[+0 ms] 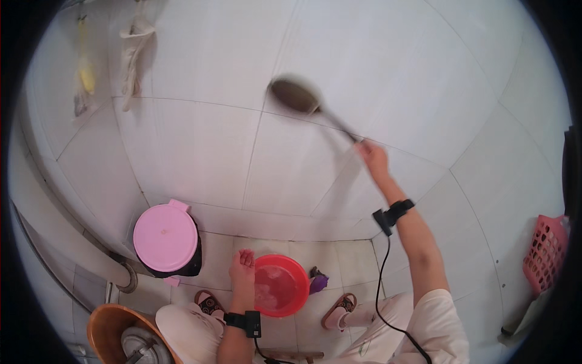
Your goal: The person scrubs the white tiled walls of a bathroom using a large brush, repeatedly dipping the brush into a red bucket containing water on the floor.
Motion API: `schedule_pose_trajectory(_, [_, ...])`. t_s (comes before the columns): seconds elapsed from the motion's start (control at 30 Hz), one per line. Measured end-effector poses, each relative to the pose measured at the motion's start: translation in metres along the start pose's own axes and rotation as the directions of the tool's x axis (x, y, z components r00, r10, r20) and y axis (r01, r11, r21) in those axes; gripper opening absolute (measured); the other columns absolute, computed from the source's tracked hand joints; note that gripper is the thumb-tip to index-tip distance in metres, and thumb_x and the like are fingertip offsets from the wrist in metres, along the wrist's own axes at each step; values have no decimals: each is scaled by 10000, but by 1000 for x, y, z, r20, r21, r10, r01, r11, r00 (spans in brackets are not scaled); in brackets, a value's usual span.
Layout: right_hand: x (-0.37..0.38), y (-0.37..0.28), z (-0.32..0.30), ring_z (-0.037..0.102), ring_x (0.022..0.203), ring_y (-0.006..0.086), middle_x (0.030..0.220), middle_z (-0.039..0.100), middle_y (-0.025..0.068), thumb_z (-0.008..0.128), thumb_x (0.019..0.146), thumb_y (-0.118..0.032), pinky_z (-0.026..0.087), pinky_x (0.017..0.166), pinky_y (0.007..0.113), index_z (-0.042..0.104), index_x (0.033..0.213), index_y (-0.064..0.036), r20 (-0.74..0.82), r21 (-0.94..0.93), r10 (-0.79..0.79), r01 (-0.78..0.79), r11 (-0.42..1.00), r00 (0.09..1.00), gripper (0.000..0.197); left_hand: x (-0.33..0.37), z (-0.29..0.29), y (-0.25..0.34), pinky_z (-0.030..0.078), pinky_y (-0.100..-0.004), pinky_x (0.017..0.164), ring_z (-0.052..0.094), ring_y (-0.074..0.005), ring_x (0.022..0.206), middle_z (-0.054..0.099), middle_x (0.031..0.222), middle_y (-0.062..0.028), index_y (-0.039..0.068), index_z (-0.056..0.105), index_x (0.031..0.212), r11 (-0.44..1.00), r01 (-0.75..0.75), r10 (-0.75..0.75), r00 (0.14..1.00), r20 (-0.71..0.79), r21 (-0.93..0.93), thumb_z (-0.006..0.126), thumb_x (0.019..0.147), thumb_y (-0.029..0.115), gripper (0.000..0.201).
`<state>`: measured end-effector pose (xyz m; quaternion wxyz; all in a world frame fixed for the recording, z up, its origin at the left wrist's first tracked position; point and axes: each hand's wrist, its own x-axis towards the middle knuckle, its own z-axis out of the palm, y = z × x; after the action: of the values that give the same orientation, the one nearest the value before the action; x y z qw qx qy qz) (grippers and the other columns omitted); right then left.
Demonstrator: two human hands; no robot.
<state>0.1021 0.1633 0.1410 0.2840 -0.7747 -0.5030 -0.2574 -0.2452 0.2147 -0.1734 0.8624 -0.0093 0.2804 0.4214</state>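
My right hand (374, 161), raised at the upper right of centre, is closed around the dark thin handle of a long-handled ladle (295, 97). The ladle's oval brownish head is smeared by motion in front of the white tiled wall (200, 145). Low down, my left hand (243, 265) is turned palm up beside the left rim of a red basin (303, 276). Its fingers are loosely bent and I see nothing in them. Cloudy, pinkish-looking liquid lies in the basin. Each wrist wears a black strap with a small device and a cable.
A pink-lidded bin (165, 238) stands at the left by the wall. An orange-brown bucket (100, 327) holds metal ware at the lower left. Right of the basin lies a purple and black object (318, 281). A pink perforated basket (545, 252) is far right; gloves (134, 60) hang upper left.
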Motion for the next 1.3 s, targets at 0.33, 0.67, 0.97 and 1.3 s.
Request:
schedule_pose_trajectory(0.33, [-7,50,22,430,464,137,507,476,56,555,821,-315,361,453,284,543,687,-11,84,407,174,-193,893,981,332,-1,4,-13,420,-325,799,548,-204,853,596,839,-36,72,548,845,994,32,-27,999,-45,100,450,887,222,184])
schedule_pose_trajectory(0.67, [-144,122,72,553,577,302,565,538,116,543,750,-489,418,504,401,535,674,-94,492,-162,-56,154,975,869,402,8,1,-21,410,-320,823,552,-187,866,602,853,-41,92,545,847,981,-9,24,997,-78,192,454,882,224,165])
schedule_pose_trajectory(0.97, [-70,146,20,362,522,91,527,349,88,555,811,-225,340,480,293,514,715,10,139,316,251,-283,906,958,256,13,4,-49,422,-306,809,555,-187,873,605,863,-52,78,542,897,971,4,4,1000,-30,241,458,885,216,162])
schedule_pose_trajectory(1.3, [-221,164,142,543,583,324,594,547,119,530,769,-453,421,516,415,524,674,-66,689,-165,-39,209,964,724,398,27,5,-37,416,-294,812,555,-171,886,607,880,-45,80,547,897,974,13,11,994,-108,224,468,881,231,171])
